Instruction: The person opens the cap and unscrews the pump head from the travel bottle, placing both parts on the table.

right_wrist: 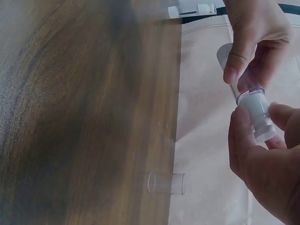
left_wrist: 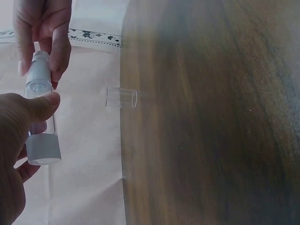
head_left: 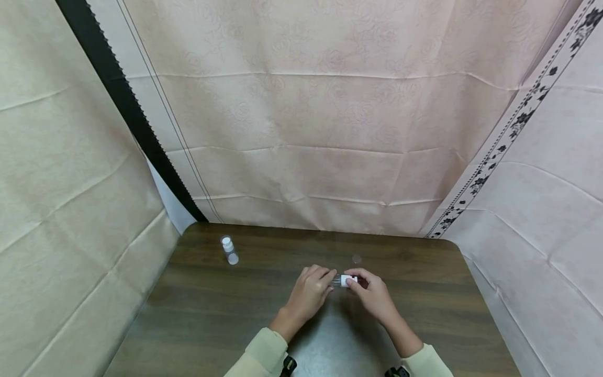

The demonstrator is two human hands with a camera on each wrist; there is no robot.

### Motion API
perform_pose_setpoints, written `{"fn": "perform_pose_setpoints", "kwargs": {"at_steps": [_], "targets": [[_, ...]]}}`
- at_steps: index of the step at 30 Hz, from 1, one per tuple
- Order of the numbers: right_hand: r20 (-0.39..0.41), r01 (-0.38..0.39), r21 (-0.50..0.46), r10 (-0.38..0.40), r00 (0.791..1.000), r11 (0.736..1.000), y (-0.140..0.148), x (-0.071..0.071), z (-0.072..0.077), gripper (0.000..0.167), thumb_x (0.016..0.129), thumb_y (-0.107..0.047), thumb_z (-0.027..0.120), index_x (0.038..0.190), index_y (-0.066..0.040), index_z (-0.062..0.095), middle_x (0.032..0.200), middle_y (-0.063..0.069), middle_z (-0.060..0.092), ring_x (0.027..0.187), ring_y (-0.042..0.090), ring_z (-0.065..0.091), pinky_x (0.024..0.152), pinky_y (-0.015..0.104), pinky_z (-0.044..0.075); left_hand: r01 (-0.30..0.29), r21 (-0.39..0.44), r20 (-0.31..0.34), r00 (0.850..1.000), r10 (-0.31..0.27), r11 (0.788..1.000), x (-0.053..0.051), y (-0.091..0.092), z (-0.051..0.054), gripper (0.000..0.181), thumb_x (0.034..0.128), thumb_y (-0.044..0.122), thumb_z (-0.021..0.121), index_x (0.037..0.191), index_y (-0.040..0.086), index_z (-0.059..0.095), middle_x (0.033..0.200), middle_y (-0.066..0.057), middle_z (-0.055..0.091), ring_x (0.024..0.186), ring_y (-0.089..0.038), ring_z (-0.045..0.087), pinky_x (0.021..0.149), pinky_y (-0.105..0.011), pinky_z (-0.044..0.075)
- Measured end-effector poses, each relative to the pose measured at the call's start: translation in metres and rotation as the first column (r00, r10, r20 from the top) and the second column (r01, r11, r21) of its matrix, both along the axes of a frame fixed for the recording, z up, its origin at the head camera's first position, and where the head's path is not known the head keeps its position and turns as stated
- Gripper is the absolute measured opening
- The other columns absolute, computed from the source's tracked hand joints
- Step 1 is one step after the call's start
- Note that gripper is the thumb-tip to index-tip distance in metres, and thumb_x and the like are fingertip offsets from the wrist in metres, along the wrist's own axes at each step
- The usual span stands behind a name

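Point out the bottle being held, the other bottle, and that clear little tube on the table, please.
Held bottle (head_left: 345,280): head view, on its white part.
Other bottle (head_left: 230,251): head view, on its middle, below the white top.
Clear tube (left_wrist: 121,98): left wrist view, on its see-through side wall.

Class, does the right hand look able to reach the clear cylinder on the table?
Probably yes: nothing stands between the right hand and the clear cylinder, though that hand grips the white bottle top.
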State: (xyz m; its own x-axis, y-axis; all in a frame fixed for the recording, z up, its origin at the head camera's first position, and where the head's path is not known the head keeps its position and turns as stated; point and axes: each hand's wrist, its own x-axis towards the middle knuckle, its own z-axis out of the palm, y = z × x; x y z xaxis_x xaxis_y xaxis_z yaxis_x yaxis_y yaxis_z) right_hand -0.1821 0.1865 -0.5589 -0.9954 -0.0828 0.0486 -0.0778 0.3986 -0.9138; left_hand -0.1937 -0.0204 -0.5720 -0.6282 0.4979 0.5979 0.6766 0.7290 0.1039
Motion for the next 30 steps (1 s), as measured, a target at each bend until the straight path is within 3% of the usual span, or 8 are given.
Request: {"fn": "perform_pose_setpoints", "kwargs": {"at_steps": [6, 15, 19, 23, 30], "targets": [[-0.04, 0.003, 0.032, -0.002, 0.999, 0.999, 0.0017, -0.0002, -0.0002, 0.017, 0.094, -0.012, 0.077, 0.111, -0.015, 0.076, 0.102, 0.006, 0.072, 0.087, 0.014, 0.062, 0.075, 0.022, 0.053, -0.003, 0.018, 0.04, 0.999, 0.003, 1.0, 0.0014, 0.0003, 0.0013, 0.037, 0.0891, 0.026, 0.083, 0.123, 0.012, 0.076, 0.109, 0.0, 0.076, 0.097, -0.012, 0.067, 0.086, -0.028, 0.056], [-0.066, -0.005, -0.01, 0.004, 0.998, 1.0, 0.0013, 0.0011, 0.0, 0.02, 0.091, -0.009, 0.079, 0.111, -0.012, 0.076, 0.108, 0.008, 0.073, 0.094, 0.016, 0.065, 0.079, 0.019, 0.056, -0.01, 0.063, 0.067, 0.998, 0.005, 0.998, 0.0009, 0.0016, -0.0004, 0.04, 0.084, 0.021, 0.087, 0.121, 0.011, 0.077, 0.107, -0.001, 0.076, 0.095, -0.013, 0.067, 0.084, -0.029, 0.057], [-0.114, -0.015, -0.02, 0.012, 0.993, 1.0, 0.0013, 0.003, 0.0002, 0.022, 0.091, -0.007, 0.078, 0.112, -0.013, 0.075, 0.111, 0.007, 0.073, 0.099, 0.017, 0.066, 0.082, 0.019, 0.056, -0.002, 0.068, 0.062, 0.998, -0.002, 0.998, 0.0007, 0.0012, -0.0004, 0.039, 0.0846, 0.022, 0.087, 0.121, 0.011, 0.076, 0.107, -0.001, 0.076, 0.096, -0.013, 0.067, 0.082, -0.029, 0.056], [-0.191, -0.019, -0.013, 0.017, 0.981, 1.0, -0.0004, 0.0062, 0.002, 0.024, 0.09, -0.004, 0.078, 0.112, -0.012, 0.075, 0.114, 0.008, 0.073, 0.103, 0.02, 0.068, 0.083, 0.019, 0.057, 0.004, 0.078, 0.054, 0.999, -0.008, 0.997, 0.0008, 0.0014, 0.0004, 0.04, 0.0841, 0.021, 0.087, 0.121, 0.01, 0.076, 0.107, 0.0, 0.076, 0.095, -0.013, 0.067, 0.082, -0.029, 0.056], [-0.318, -0.052, 0.029, 0.058, 0.946, 0.998, 0.0023, 0.0048, -0.0025, 0.026, 0.088, -0.002, 0.08, 0.111, -0.014, 0.075, 0.117, 0.004, 0.072, 0.104, 0.013, 0.069, 0.083, 0.019, 0.058, 0.015, 0.075, 0.036, 0.999, -0.017, 0.997, 0.0001, 0.0002, 0.0026, 0.041, 0.0848, 0.025, 0.086, 0.122, 0.011, 0.076, 0.107, -0.001, 0.077, 0.095, -0.013, 0.068, 0.08, -0.028, 0.056]]}}
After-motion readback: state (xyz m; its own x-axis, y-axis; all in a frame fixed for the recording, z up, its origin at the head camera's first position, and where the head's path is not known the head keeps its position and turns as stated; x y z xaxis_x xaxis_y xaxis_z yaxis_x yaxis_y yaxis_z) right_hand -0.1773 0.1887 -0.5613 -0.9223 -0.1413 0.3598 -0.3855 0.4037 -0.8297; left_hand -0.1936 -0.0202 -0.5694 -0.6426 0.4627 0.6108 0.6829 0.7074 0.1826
